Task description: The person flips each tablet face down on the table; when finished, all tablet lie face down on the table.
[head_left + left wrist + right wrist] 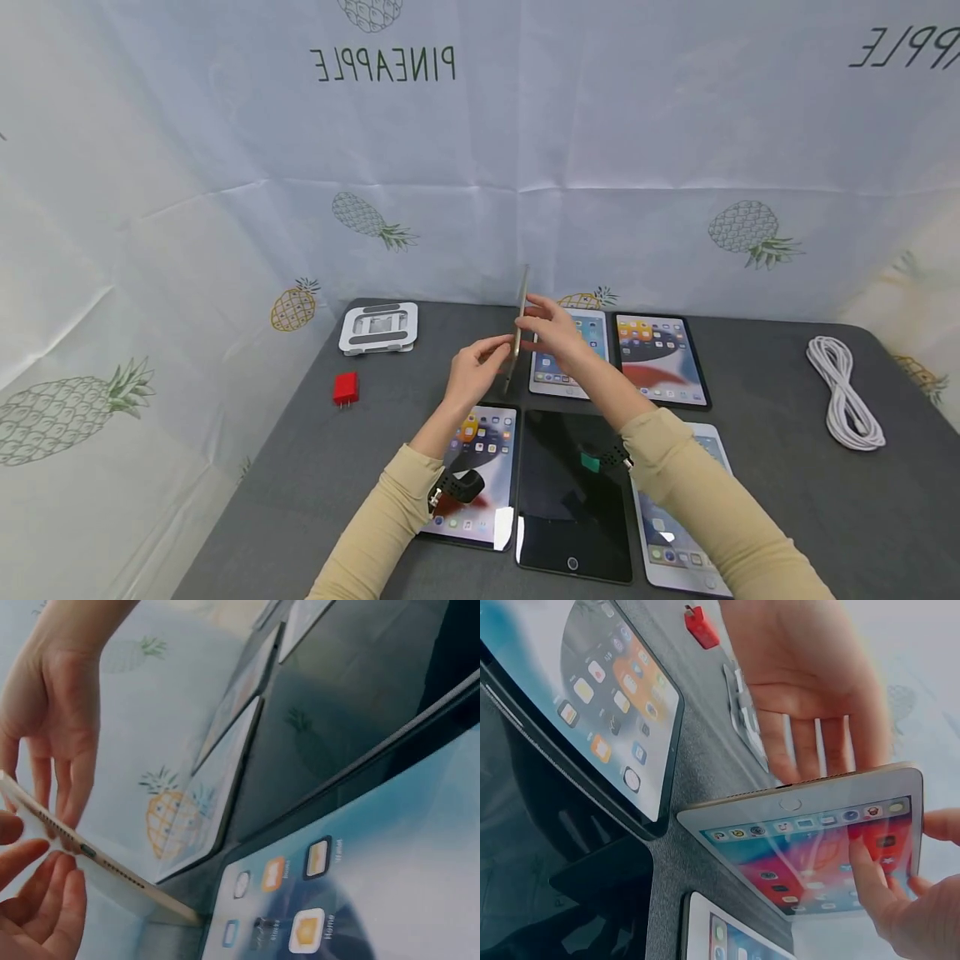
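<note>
A thin tablet with a white front and gold edge (817,802) stands edge-on above the table, its lit screen towards the right. My right hand (555,333) grips it at one end; in the right wrist view some fingertips lie on the screen and another finger is beyond the edge. From the other side, my left hand (472,373) touches the tablet's back with fairly straight fingers; no left finger shows on the screen. Below, a lit tablet (483,433) and a dark-screened tablet (570,517) lie flat near my forearms.
A white-framed tablet (555,375) and a black-framed one (660,358) lie at the back; another white tablet (682,554) is partly under my right sleeve. A folded stand (378,327) and red charger plug (346,388) sit left, a coiled white cable (843,392) right.
</note>
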### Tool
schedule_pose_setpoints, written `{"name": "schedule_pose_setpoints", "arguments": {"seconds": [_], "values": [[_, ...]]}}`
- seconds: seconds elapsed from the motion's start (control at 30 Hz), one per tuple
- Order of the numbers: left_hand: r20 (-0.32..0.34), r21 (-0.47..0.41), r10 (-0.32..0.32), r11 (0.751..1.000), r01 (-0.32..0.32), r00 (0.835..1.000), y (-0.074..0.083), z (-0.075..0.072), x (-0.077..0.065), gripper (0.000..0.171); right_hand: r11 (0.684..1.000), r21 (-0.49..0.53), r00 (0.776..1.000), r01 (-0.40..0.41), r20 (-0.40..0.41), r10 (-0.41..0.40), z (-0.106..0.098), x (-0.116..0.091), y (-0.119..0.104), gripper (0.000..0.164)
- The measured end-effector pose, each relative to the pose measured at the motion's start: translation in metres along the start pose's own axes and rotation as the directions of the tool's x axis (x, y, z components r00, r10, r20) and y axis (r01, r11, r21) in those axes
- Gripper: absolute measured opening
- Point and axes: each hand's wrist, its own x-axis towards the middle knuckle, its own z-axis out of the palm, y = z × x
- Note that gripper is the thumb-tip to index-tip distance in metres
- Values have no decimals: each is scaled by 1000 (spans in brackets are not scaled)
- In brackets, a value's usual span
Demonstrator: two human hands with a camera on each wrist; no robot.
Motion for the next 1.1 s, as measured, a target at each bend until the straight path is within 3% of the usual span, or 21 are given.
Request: {"name": "schedule_pose_setpoints", "arguments": {"seconds": [0.17,0.37,0.77,1.1], "values": [[52,44,-54,998,51,997,-5,0,-1,28,1000,-4,1000,-1,0,1,-5,-2,1,63],[93,84,-62,995,54,994,-10,-1,-1,29,1000,-5,1000,5,-11,-5,-8,-3,2,63],[182,155,-144,981,117,973,-20,-1,0,33,1000,3,1000,0,-25,0,-22,-8,7,62],[221,171,-155,978,118,963,-25,-3,-2,36,1000,0,999,2,-54,-2,-33,-15,11,58]]}}
